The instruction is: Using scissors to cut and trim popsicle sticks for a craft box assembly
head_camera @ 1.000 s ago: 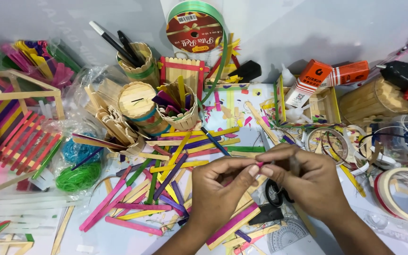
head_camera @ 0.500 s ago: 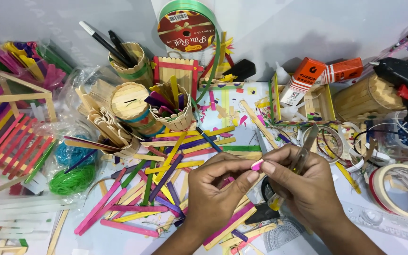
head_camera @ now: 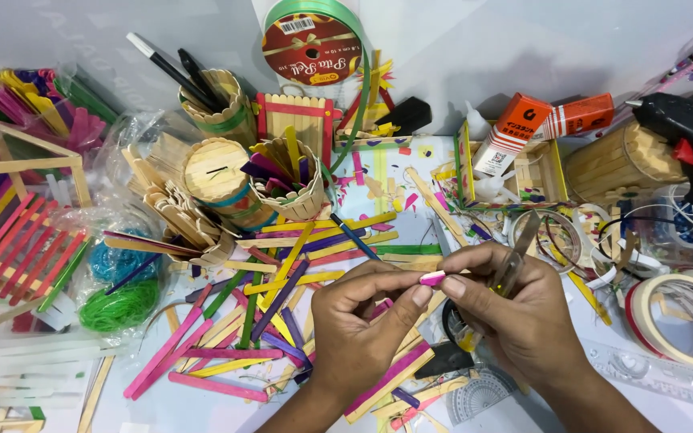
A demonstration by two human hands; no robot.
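Near the front edge of the bench, my left hand [head_camera: 362,329] and right hand [head_camera: 515,309] have barely moved since half a second ago. Both pinch a small pink stick piece [head_camera: 432,278] between fingertips; it looks short, flat, bright pink. Scissors [head_camera: 515,261] stay tucked in my right hand, blades up.

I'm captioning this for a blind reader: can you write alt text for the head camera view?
Two hands meet over a cluttered craft table: the left hand and right hand pinch a small pink stick piece between their fingertips, the right also holding scissors. Coloured craft sticks lie scattered around them.
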